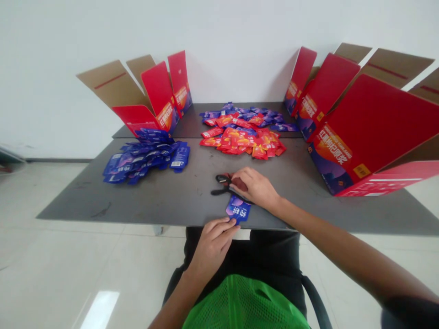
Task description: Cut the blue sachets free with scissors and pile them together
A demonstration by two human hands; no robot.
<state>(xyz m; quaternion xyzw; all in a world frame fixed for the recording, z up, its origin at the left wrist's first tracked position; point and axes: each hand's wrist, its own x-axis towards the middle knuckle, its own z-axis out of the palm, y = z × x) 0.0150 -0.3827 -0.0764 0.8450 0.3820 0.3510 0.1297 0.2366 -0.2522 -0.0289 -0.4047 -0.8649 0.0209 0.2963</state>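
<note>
A single blue sachet (pixel 238 209) with white characters lies near the table's front edge. My left hand (pixel 216 237) has its fingertips closed on the sachet's near end. Just beyond it, the fingers of my right hand (pixel 255 185) are curled around a black two-pronged tool (pixel 222 185), whose exact kind I cannot make out. Its prongs point left, and a dark reddish-brown part shows under my fingers. Most of the tool's body is hidden by the hand. A thin black strip runs from beneath the hand toward the front edge.
Blue sachets (pixel 137 160) are heaped at the left. Red sachets (pixel 243 140) lie at the back middle, with more blue sachets (pixel 252 112) behind. Open red cartons (pixel 370 128) stand along the right, and other open cartons (pixel 156 98) at back left. The grey table (pixel 192 201) meets a white wall.
</note>
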